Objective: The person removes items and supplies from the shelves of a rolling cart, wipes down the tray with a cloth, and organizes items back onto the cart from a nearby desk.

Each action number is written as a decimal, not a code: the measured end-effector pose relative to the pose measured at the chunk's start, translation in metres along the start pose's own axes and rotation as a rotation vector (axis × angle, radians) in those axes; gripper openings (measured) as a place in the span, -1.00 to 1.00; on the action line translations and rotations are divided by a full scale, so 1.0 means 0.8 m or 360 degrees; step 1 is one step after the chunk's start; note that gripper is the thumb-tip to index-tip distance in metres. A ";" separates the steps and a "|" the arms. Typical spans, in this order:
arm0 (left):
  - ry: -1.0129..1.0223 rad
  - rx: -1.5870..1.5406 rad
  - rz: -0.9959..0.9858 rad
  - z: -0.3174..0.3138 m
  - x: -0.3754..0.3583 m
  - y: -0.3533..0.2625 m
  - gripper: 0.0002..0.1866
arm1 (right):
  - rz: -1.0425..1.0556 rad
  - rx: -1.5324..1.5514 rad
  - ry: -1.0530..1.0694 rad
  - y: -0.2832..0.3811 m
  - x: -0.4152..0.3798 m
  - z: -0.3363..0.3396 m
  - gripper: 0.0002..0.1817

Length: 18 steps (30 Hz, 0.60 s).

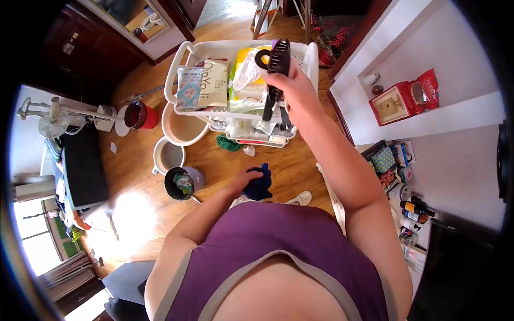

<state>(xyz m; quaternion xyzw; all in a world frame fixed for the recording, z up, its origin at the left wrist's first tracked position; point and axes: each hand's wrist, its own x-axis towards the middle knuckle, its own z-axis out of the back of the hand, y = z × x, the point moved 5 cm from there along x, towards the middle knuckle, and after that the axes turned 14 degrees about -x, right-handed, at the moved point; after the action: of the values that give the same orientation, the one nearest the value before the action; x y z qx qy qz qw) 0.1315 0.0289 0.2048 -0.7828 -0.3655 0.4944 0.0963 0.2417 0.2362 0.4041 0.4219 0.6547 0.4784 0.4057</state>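
Note:
My right hand [295,88] is raised over the upper tray of a white rolling cart [245,114], closed around a black comb [279,58] with its teeth pointing up. A black ring [262,59] and a dark handle-like end [269,107] stick out by the same fingers. Low in front of my body, my left hand [245,177] grips a bunched dark blue cloth [259,184]. Inside the tray lie a cream packet [214,83], a blue and white packet [189,88] and a crumpled white plastic bag [247,72].
Left of the cart stand a large white bucket [167,124], a smaller one [156,156] and a bin [197,178] with waste in it. A green cloth [229,143] and a crumpled tissue [249,151] lie on the wooden floor. Shelves with bottles [415,207] line the right wall.

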 end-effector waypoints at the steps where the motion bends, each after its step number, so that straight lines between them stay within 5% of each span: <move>1: -0.0027 -0.0035 0.0009 0.008 -0.003 -0.005 -0.69 | -0.0039 -0.0028 -0.0118 -0.012 0.014 -0.004 -0.71; 11: -0.0039 -0.0202 -0.0030 0.046 -0.007 -0.031 -0.70 | 0.0153 -0.0451 -0.0782 -0.081 0.079 0.047 -0.72; 14: 0.0019 -0.0211 -0.0020 0.040 -0.006 -0.037 -0.72 | -0.0118 -0.1142 -0.1225 -0.069 0.058 0.047 -0.22; 15: 0.0038 -0.0213 -0.0003 0.035 -0.005 -0.040 -0.72 | -0.0231 -0.1218 -0.1142 -0.067 0.057 0.046 0.04; 18: 0.0081 -0.0191 0.0034 0.024 0.004 -0.042 -0.72 | 0.0162 -0.1282 -0.1102 -0.058 0.053 0.042 -0.04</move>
<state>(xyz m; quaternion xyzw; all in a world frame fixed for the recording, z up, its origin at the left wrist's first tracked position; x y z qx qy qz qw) 0.1005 0.0508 0.2104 -0.8032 -0.3835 0.4527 0.0531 0.2524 0.2769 0.3463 0.3973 0.2258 0.5436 0.7041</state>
